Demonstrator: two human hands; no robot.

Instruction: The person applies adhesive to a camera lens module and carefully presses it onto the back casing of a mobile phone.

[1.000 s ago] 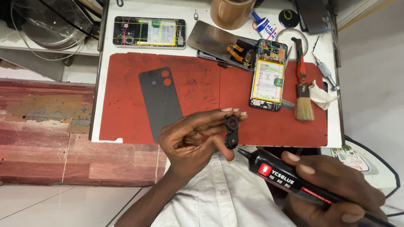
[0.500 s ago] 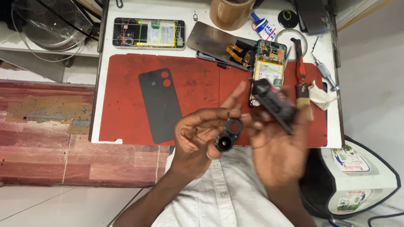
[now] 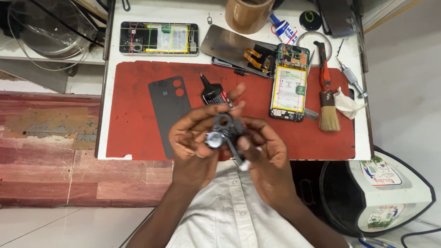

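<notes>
Left hand [image 3: 190, 138] pinches a dark camera-lens bezel [image 3: 222, 128] between closed fingertips, steadying it above the red mat [image 3: 133, 87]. Right hand [image 3: 264, 158], fingers curled shut, grips tweezers [image 3: 235, 154] just beside it, electric screwdriver [image 3: 213, 94] jutting beyond the fingertips

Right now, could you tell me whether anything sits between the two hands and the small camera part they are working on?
Nothing visible does. The left hand already pinches the small camera part directly, and the right hand touches it from the other side, with a black glue tube sticking up just behind it.
</notes>
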